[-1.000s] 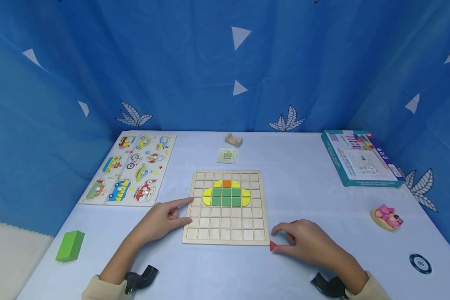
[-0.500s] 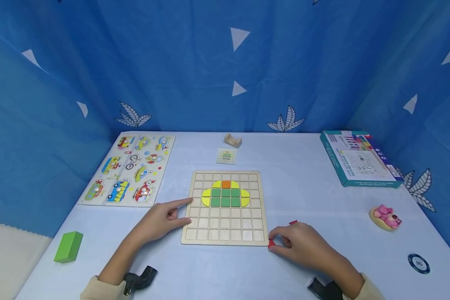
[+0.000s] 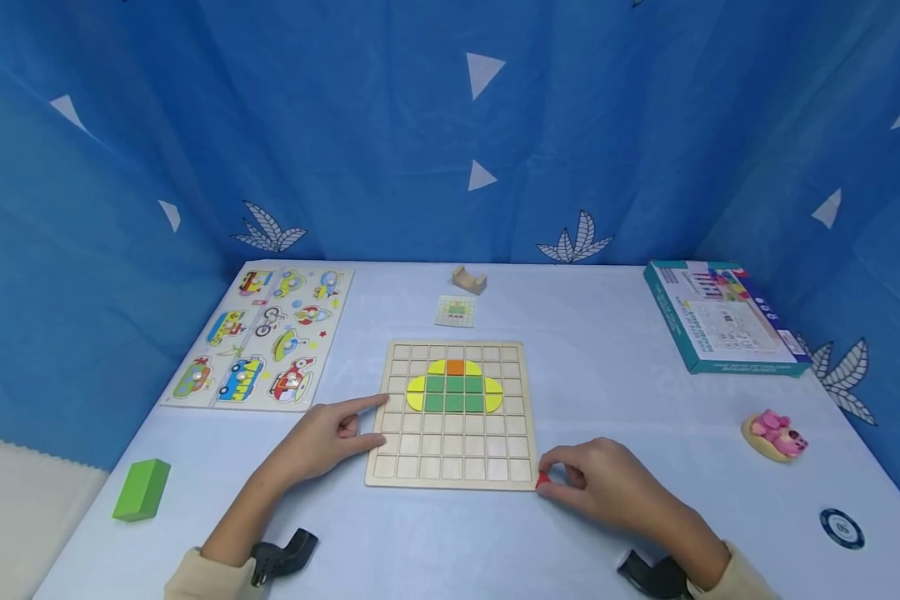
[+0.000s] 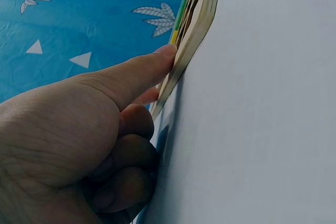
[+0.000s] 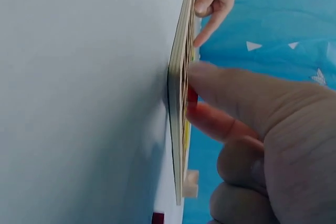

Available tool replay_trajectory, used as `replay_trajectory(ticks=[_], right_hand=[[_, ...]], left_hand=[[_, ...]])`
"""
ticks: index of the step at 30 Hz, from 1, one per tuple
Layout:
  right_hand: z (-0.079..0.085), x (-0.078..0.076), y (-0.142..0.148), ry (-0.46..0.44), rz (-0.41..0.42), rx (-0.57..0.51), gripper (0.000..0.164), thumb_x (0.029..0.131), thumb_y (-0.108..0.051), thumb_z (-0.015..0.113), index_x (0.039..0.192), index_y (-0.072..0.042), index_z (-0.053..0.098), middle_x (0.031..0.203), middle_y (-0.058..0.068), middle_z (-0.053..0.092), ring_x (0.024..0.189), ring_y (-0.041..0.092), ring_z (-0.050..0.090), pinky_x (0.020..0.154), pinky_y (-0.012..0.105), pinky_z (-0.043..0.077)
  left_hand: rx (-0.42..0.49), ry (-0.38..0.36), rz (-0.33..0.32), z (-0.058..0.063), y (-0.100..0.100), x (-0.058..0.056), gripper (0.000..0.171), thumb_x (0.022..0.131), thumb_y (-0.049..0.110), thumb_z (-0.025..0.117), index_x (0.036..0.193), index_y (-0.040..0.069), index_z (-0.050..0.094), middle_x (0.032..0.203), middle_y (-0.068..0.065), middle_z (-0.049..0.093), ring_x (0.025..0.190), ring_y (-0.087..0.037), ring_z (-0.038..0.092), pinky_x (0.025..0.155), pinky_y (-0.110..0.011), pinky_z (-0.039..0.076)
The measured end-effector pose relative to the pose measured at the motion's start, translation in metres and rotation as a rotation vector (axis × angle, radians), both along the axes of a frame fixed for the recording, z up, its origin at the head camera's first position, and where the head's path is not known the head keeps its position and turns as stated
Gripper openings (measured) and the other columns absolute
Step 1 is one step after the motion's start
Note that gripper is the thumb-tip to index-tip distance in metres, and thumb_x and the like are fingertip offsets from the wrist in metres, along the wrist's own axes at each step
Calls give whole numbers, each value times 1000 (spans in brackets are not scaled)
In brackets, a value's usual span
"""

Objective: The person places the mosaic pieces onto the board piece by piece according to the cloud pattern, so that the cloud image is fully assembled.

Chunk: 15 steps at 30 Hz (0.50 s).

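A wooden grid board (image 3: 453, 471) lies flat in the head view, with green tiles (image 3: 454, 393), yellow rounded tiles (image 3: 492, 394) and one orange tile (image 3: 455, 367) set in it. My left hand (image 3: 318, 442) touches the board's left edge with straight index finger and thumb; its other fingers are curled under. At the board's near right corner, my right hand (image 3: 607, 479) pinches a small red triangular tile (image 5: 192, 97) between thumb and index finger. In the right wrist view the tile is close over the board, mostly hidden by the fingertips. Another red piece (image 5: 158, 218) lies on the table.
A pattern card (image 3: 455, 311) and a small wooden holder (image 3: 468, 280) stand behind the board. To the left are a vehicle puzzle (image 3: 258, 337) and a green block (image 3: 141, 490). On the right lie a game box (image 3: 727, 321), a pink figurine (image 3: 775, 435) and a round chip (image 3: 842, 528).
My right hand has picked up the red tile and moved slightly left to the board's corner. The other red piece is now hidden behind that hand in the head view. My left hand stays put.
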State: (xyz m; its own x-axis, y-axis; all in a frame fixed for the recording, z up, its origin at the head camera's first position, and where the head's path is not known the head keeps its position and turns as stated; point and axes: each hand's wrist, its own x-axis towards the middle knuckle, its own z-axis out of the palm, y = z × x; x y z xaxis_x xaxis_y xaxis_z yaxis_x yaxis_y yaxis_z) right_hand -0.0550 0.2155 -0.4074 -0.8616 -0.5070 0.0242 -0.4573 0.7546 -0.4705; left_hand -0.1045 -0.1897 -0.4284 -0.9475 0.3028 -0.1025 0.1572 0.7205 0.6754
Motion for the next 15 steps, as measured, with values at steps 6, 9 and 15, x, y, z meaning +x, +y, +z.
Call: replay_trajectory(ticks=[6,9,15], right_hand=[[1,-7,-16,49,-16,-31,15,86,-37,83,96,-27,76,53,-20,35,48,-3,30,49,20,26],[0,-14,-28,79,-19,-47,16,85,-36,84,94,-26,76,53,-20,34,48,-3,30,49,20,26],[1,-34,-62,98,-30,-119,17,85,-34,85,95,-24,76,52,-18,34,48,-2,31,48,22,29]], left_hand=[[11,17,-12,1,1,0,58,87,43,81,140,27,64,57,9,42,52,-7,36,53,-27,32],[10,20,-12,1,1,0,58,87,43,81,140,27,64,57,9,42,52,-7,37,53,-27,32],[3,8,-7,2,2,0,58,87,43,81,140,27,64,57,8,42,52,-7,37,53,-27,32]])
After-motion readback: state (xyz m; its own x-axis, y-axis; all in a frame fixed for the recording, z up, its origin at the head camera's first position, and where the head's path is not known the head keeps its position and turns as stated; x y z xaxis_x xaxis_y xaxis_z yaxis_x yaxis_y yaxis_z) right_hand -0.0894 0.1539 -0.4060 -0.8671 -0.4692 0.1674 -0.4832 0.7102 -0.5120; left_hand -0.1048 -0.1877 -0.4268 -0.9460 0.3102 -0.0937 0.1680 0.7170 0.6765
